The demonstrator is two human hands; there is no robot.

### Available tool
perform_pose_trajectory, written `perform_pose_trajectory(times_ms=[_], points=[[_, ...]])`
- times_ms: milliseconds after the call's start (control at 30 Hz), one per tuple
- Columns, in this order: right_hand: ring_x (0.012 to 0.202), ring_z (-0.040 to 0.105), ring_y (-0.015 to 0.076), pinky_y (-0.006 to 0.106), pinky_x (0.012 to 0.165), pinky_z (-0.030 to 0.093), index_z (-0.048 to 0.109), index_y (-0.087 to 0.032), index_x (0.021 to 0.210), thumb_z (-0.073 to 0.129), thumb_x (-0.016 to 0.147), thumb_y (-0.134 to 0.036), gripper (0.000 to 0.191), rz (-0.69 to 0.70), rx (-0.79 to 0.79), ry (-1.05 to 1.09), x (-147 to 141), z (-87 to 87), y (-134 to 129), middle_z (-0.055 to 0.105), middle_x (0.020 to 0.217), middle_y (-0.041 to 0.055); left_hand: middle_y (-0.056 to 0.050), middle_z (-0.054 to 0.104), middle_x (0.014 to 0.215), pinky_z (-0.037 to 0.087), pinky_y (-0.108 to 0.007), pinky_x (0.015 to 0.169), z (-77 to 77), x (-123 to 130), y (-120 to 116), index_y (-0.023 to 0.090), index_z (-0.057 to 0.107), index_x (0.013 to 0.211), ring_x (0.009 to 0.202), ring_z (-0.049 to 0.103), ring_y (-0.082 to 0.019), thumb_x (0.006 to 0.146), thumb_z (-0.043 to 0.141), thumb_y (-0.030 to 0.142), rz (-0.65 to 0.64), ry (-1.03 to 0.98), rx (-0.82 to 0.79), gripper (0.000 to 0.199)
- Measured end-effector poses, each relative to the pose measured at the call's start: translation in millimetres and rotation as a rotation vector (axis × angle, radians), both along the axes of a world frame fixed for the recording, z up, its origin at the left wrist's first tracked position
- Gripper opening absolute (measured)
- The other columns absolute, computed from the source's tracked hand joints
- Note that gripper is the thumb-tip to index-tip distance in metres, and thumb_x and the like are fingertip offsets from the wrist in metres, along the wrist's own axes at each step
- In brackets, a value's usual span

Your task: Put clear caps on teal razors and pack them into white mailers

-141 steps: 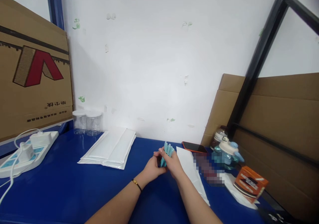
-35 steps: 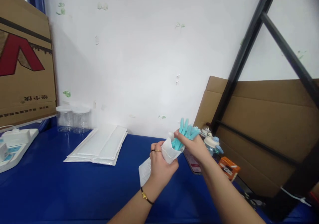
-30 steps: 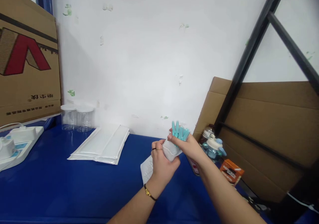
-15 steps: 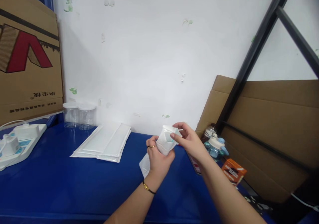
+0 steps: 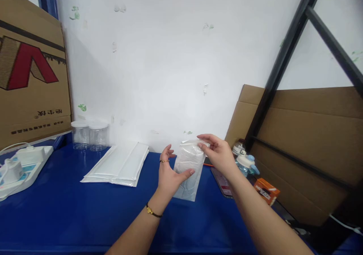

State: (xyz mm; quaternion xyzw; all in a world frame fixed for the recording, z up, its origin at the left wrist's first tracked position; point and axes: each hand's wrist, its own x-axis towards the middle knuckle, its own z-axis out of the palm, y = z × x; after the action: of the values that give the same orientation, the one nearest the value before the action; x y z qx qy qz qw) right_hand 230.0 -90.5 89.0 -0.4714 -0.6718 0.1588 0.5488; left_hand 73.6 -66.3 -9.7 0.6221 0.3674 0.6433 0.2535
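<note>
A white folded pad (image 5: 190, 158) with a shiny, crinkled, film-like surface hangs upright over the table in front of me. My right hand (image 5: 217, 151) pinches its upper right corner between thumb and fingers. Beside the pad's left edge, my left hand (image 5: 170, 175) is open, its fingers spread and raised. The left thumb lies across the front of the pad; whether it presses on it I cannot tell. To the left, a stack of flat white folded pads (image 5: 117, 162) rests on the blue table (image 5: 70, 213).
Two clear lidded jars (image 5: 98, 137) stand behind the stack, and a power strip (image 5: 36, 168) lies far left. On the right are a phone (image 5: 222, 183), a blue-and-white bottle (image 5: 246, 164), a brown bottle (image 5: 238, 147), an orange box (image 5: 266, 191) and leaning cardboard (image 5: 312, 134).
My left hand has loosened from around the pad and moved left, its fingers opening. The bunched pad now hangs straighter and flatter from my right hand, which keeps its pinch at the top.
</note>
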Motion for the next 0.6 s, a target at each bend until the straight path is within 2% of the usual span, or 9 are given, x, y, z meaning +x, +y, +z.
perform_pose_trajectory(times_ms=[67, 133, 167, 200, 300, 400, 500, 600], points=[[0.063, 0.055, 0.0149, 0.027, 0.059, 0.045, 0.067, -0.018, 0.092, 0.065, 0.069, -0.035, 0.029, 0.029, -0.017, 0.004, -1, 0.8, 1, 0.068, 0.082, 0.0044, -0.009, 0.054, 0.115, 0.042, -0.037, 0.088, 1.0, -6, 7, 0.018, 0.040, 0.125, 0.102, 0.054, -0.024, 0.061, 0.074, 0.039, -0.220, -0.030, -0.043, 0.075], [0.067, 0.057, 0.0166, 0.028, 0.062, 0.046, 0.066, -0.018, 0.091, 0.066, 0.068, -0.037, 0.030, 0.070, -0.044, 0.037, -1, -0.3, 1, 0.068, 0.082, 0.0050, -0.008, 0.063, 0.101, 0.046, -0.033, 0.080, 1.7, -10, 12, 0.015, 0.053, 0.113, 0.092, 0.059, -0.022, 0.071, 0.066, 0.041, -0.446, -0.054, -0.125, 0.051], [0.071, 0.059, 0.0175, 0.028, 0.064, 0.046, 0.065, -0.018, 0.094, 0.067, 0.068, -0.038, 0.033, 0.091, -0.050, 0.084, -2, -2.2, 0, 0.068, 0.084, 0.0053, -0.007, 0.066, 0.095, 0.048, -0.032, 0.075, 2.0, -10, 14, 0.014, 0.058, 0.106, 0.086, 0.061, -0.022, 0.073, 0.063, 0.043, -0.513, -0.067, -0.166, 0.044], [0.075, 0.060, 0.0184, 0.029, 0.067, 0.047, 0.064, -0.019, 0.098, 0.067, 0.068, -0.040, 0.037, 0.116, -0.051, 0.145, -3, -5.5, 0, 0.068, 0.088, 0.0054, -0.007, 0.068, 0.090, 0.048, -0.031, 0.072, 2.2, -10, 16, 0.013, 0.061, 0.101, 0.081, 0.062, -0.022, 0.075, 0.062, 0.044, -0.540, -0.082, -0.200, 0.040], [0.088, 0.060, 0.0207, 0.031, 0.075, 0.048, 0.059, -0.021, 0.107, 0.069, 0.067, -0.041, 0.046, 0.241, -0.109, 0.279, -5, -22.8, -1, 0.066, 0.100, 0.0057, -0.007, 0.069, 0.088, 0.048, -0.030, 0.069, 3.1, -10, 16, 0.012, 0.064, 0.096, 0.077, 0.063, -0.021, 0.074, 0.063, 0.044, -0.496, -0.130, -0.244, 0.038], [0.086, 0.061, 0.0222, 0.035, 0.077, 0.048, 0.061, -0.017, 0.100, 0.071, 0.065, -0.041, 0.043, 0.314, -0.207, 0.294, -7, -44.1, 0, 0.068, 0.094, 0.0067, -0.007, 0.069, 0.089, 0.048, -0.028, 0.067, 4.4, -11, 15, 0.013, 0.064, 0.097, 0.076, 0.062, -0.020, 0.076, 0.061, 0.045, -0.527, -0.135, -0.272, 0.040], [0.082, 0.062, 0.0199, 0.034, 0.078, 0.047, 0.062, -0.018, 0.100, 0.069, 0.068, -0.042, 0.040, 0.356, -0.236, 0.373, -7, -58.4, 2, 0.068, 0.091, 0.0048, -0.002, 0.066, 0.079, 0.046, -0.026, 0.066, 6.4, -17, 17, 0.015, 0.059, 0.109, 0.067, 0.059, -0.015, 0.080, 0.055, 0.044, -0.583, -0.105, -0.254, 0.042], [0.084, 0.060, 0.0187, 0.033, 0.079, 0.046, 0.060, -0.022, 0.107, 0.066, 0.071, -0.041, 0.040, 0.405, -0.259, 0.437, -6, -65.9, 4, 0.067, 0.095, 0.0038, 0.007, 0.052, 0.058, 0.040, -0.020, 0.057, 9.0, -26, 24, 0.018, 0.050, 0.123, 0.052, 0.048, -0.009, 0.081, 0.054, 0.038, -0.514, -0.007, -0.209, 0.047]])
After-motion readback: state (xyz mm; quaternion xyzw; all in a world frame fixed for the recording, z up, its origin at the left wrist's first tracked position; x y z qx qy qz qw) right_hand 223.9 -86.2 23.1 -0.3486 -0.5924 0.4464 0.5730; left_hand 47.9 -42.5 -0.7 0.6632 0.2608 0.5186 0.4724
